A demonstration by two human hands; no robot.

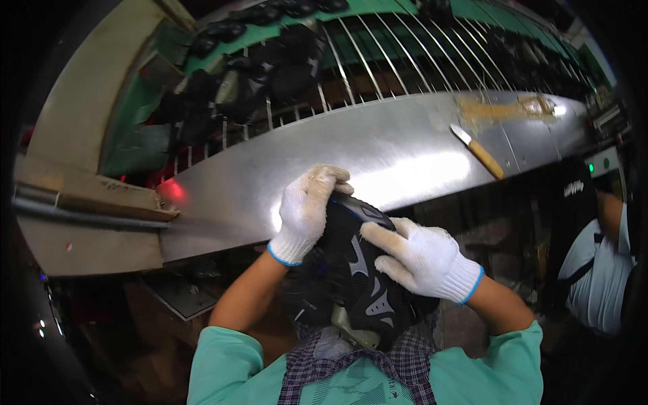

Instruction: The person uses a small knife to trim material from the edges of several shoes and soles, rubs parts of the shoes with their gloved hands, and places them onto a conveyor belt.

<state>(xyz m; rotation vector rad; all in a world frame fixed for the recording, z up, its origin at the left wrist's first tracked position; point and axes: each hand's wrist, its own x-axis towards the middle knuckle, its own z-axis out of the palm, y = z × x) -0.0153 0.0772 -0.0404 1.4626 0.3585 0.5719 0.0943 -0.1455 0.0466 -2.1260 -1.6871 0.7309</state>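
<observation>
A black shoe upper [360, 290] with grey patterned overlays is pulled over an olive-coloured shoe last [354, 329], whose end shows near my apron. It is held close to my body with its toe toward the metal bench. My left hand [304, 210], in a white knitted glove, curls round the toe end, fingers bent over it. From the right, my gloved right hand [426, 260] grips the shoe, forefinger and thumb lying along its side near the dark sole edge. The far side of the shoe and some fingertips are hidden.
Beyond my hands runs a shiny metal bench [270, 172], with a wooden-handled knife [486, 158] and a brown glue-like stain [496, 111] on it. Behind it, black shoes [290, 64] lie on a rack of metal bars [381, 54]. Another person [597, 270] is at the right.
</observation>
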